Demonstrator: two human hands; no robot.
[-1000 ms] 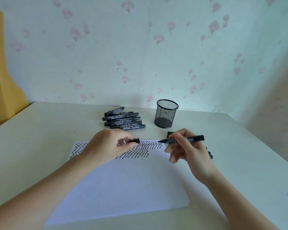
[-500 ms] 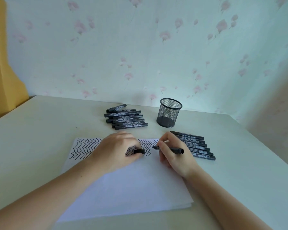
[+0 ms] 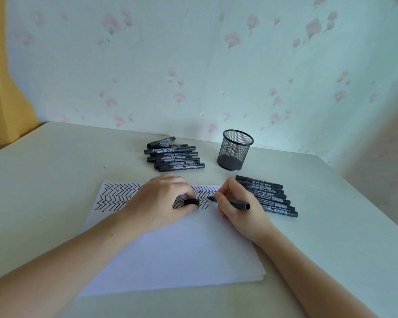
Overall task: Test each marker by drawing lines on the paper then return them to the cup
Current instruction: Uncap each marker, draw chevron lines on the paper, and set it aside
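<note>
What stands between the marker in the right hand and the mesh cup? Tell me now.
Nothing visible. The marker in the right hand is over the paper; the mesh cup stands beyond on bare table, open mouth up. The marker row lies off to the right.

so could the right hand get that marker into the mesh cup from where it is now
Probably yes. The right hand holds the uncapped marker, and the mesh cup stands open-topped just beyond it; only the row of markers lies low alongside.
</note>
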